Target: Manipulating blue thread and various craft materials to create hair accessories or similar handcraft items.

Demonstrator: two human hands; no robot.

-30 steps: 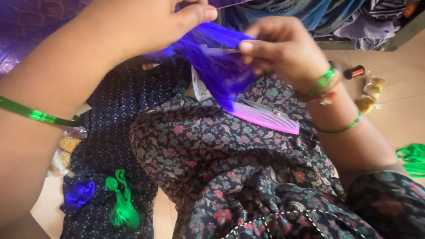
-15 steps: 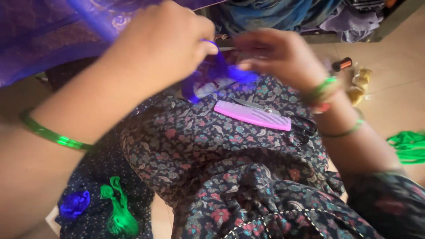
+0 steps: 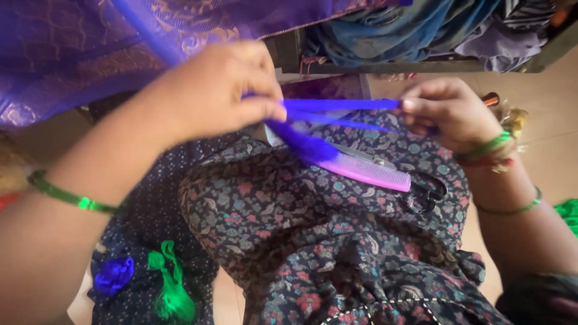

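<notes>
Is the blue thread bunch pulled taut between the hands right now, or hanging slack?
Mostly taut: the blue thread bunch runs in nearly straight lines from the left hand to the right hand, while one loose tuft droops onto the pink comb.

Comb (image 3: 373,171) on lap, beneath threads (image 3: 337,111).

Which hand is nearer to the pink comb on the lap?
Right. The right hand pinches the blue threads just above the pink comb's far end; the left hand holds them farther off, up-left.

pink comb (image 3: 376,172), green tassel (image 3: 170,283)
</notes>
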